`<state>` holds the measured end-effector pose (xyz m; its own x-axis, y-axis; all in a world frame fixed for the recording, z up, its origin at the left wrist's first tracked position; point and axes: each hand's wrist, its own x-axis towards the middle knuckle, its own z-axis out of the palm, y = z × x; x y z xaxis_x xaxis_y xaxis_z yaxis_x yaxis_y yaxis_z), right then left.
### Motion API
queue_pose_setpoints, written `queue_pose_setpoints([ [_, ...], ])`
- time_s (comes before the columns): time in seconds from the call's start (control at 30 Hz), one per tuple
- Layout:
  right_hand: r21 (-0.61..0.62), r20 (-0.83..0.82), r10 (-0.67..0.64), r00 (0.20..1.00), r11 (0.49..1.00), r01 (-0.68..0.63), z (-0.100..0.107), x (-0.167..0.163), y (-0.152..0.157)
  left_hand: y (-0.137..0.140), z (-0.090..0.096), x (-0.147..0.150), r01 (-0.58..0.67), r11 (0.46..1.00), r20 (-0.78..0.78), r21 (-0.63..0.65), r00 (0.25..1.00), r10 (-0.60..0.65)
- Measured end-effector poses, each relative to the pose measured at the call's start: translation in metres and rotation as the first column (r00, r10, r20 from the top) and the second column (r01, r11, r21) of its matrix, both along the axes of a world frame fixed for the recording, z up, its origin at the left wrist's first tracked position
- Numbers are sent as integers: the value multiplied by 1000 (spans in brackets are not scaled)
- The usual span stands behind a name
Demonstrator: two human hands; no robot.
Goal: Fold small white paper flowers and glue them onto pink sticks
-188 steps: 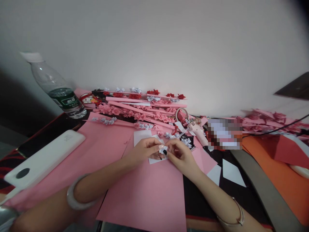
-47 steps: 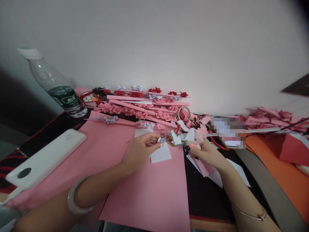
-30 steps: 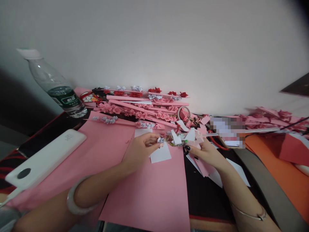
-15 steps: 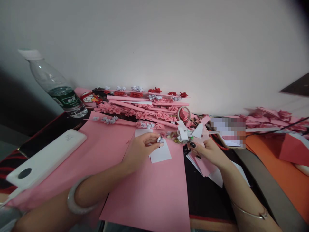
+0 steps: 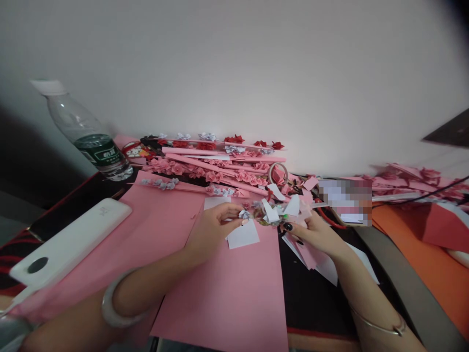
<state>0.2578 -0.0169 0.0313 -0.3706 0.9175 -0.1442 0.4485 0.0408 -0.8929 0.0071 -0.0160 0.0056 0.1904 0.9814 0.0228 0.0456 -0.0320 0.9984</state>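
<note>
A plain grey wall [image 5: 234, 73] rose behind the dark tabletop [image 5: 311, 305], with paper flower stems [image 5: 220, 166] lying along the far side. From where I stood, the left hand [image 5: 214, 225] pinched a small white paper flower [image 5: 244, 214] by a white paper square [image 5: 243, 236]. The right hand [image 5: 319, 231], near it on the right, was curled round a pale pink glue gun [image 5: 304, 211], partly hidden by paper scraps [image 5: 270, 211], its front end toward the flower.

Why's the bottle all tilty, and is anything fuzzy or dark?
Head view: the bottle leans outward, probably from wide-lens stretching; head view: the paper flower in the left hand looks a bit soft; head view: the wall is brightest near the middle, dimmer toward the left.
</note>
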Motion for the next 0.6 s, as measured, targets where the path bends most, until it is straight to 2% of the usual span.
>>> queue_pose_setpoints([
  [0.3, 6, 97, -29, 995, 1000, 29, 6, -7, -2, 0, -1, 0, 2, 1000, -4, 4, 1000, -2],
  [0.6, 13, 123, -37, 992, 999, 36, 8, -8, -2, 0, -3, 0, 1, 1000, 3, 9, 1000, -1],
])
